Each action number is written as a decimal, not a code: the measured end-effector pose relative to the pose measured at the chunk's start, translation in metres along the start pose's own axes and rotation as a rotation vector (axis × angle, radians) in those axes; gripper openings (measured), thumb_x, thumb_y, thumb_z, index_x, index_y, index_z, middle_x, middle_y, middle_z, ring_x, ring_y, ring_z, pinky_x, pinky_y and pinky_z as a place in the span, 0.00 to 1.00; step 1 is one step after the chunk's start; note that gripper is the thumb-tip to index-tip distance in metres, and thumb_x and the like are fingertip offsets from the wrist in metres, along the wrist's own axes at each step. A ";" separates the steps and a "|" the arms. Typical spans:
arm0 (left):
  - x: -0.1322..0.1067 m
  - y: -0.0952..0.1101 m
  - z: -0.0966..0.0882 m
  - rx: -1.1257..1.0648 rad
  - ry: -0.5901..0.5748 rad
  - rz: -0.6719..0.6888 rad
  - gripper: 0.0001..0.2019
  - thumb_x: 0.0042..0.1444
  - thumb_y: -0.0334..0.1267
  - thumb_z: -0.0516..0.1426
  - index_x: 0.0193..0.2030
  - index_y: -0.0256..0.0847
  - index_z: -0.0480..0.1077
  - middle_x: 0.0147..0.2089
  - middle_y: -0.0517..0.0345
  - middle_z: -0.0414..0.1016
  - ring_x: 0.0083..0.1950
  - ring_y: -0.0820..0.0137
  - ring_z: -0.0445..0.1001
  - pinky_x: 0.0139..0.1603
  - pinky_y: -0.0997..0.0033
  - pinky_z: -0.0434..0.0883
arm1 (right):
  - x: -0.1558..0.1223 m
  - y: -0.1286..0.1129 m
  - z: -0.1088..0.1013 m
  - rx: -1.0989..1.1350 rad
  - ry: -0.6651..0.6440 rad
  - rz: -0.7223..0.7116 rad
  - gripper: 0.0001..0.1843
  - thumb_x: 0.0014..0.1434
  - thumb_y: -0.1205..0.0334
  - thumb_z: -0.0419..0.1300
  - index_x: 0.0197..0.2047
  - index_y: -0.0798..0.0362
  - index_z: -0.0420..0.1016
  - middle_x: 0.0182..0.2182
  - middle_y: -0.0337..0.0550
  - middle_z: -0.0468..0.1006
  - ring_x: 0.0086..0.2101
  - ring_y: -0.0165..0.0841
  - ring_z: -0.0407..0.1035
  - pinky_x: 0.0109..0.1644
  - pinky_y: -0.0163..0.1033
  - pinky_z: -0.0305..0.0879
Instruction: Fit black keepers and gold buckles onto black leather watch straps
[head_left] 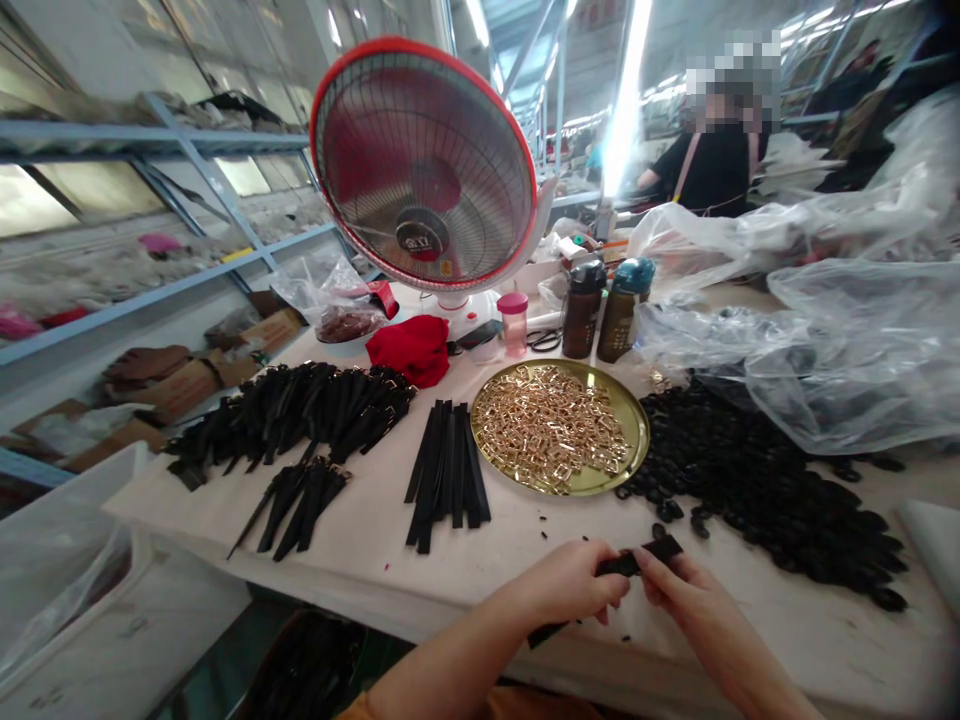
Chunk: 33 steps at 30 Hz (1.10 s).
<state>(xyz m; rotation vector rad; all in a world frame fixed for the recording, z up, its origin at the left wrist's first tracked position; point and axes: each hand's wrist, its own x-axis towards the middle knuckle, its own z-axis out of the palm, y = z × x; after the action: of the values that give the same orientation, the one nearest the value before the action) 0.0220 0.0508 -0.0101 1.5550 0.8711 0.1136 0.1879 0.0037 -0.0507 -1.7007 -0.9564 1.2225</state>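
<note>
My left hand [581, 582] and my right hand [679, 585] come together near the table's front edge, both closed on one black strap [661, 549]. One end of the strap sticks out past my right fingers, and a dark tail shows below my left wrist. Any small part between the fingers is hidden. Just beyond my hands is a round gold tray [639, 440] heaped with small gold buckles [551, 425]. Flat black straps [448, 475] lie side by side to its left. A pile of black looped pieces [757, 485] spreads to its right.
Bundles of black straps with buckles [292, 410] lie on the left. A red-rimmed fan [424, 165] stands behind a red cloth [410, 350]. Two bottles [583, 310], a pink-lidded jar [514, 325] and plastic bags [862, 340] line the back. A white bin [135, 590] stands at left; a person [716, 160] is beyond.
</note>
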 end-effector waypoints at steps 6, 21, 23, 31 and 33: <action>0.009 -0.002 0.015 -0.159 0.095 -0.083 0.08 0.52 0.37 0.48 0.34 0.36 0.62 0.24 0.65 0.63 0.19 0.80 0.60 0.20 0.80 0.59 | -0.005 -0.001 0.009 -0.041 0.094 -0.174 0.18 0.44 0.45 0.59 0.27 0.52 0.71 0.24 0.43 0.76 0.29 0.39 0.69 0.34 0.40 0.63; 0.015 -0.002 0.013 -0.360 0.119 -0.148 0.10 0.53 0.42 0.49 0.31 0.36 0.60 0.23 0.64 0.67 0.16 0.83 0.57 0.17 0.81 0.55 | 0.045 0.009 -0.068 -0.882 0.307 -0.302 0.16 0.56 0.51 0.47 0.34 0.52 0.68 0.33 0.47 0.71 0.30 0.39 0.68 0.33 0.41 0.60; 0.013 -0.001 0.012 -0.331 0.125 -0.153 0.10 0.53 0.42 0.49 0.31 0.36 0.60 0.23 0.64 0.67 0.16 0.83 0.57 0.17 0.82 0.54 | 0.051 0.010 -0.064 -0.924 0.286 -0.303 0.13 0.55 0.54 0.47 0.31 0.52 0.67 0.32 0.47 0.70 0.29 0.39 0.67 0.32 0.41 0.58; 0.008 -0.001 0.014 -0.163 0.176 -0.068 0.11 0.53 0.43 0.49 0.34 0.36 0.62 0.25 0.63 0.68 0.17 0.81 0.59 0.18 0.81 0.56 | 0.039 0.008 -0.057 -0.582 0.204 -0.252 0.11 0.47 0.52 0.55 0.23 0.50 0.64 0.21 0.38 0.69 0.24 0.34 0.64 0.28 0.39 0.59; 0.008 0.002 0.016 -0.132 0.182 -0.037 0.12 0.53 0.44 0.48 0.34 0.36 0.63 0.26 0.61 0.68 0.18 0.80 0.60 0.19 0.80 0.57 | 0.030 0.001 -0.053 -0.375 0.140 -0.242 0.14 0.45 0.49 0.58 0.22 0.50 0.65 0.18 0.36 0.67 0.22 0.33 0.63 0.28 0.39 0.60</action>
<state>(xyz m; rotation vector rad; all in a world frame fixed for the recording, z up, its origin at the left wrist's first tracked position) 0.0369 0.0429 -0.0152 1.4194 1.0145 0.2846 0.2466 0.0210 -0.0519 -1.8598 -1.3223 0.7894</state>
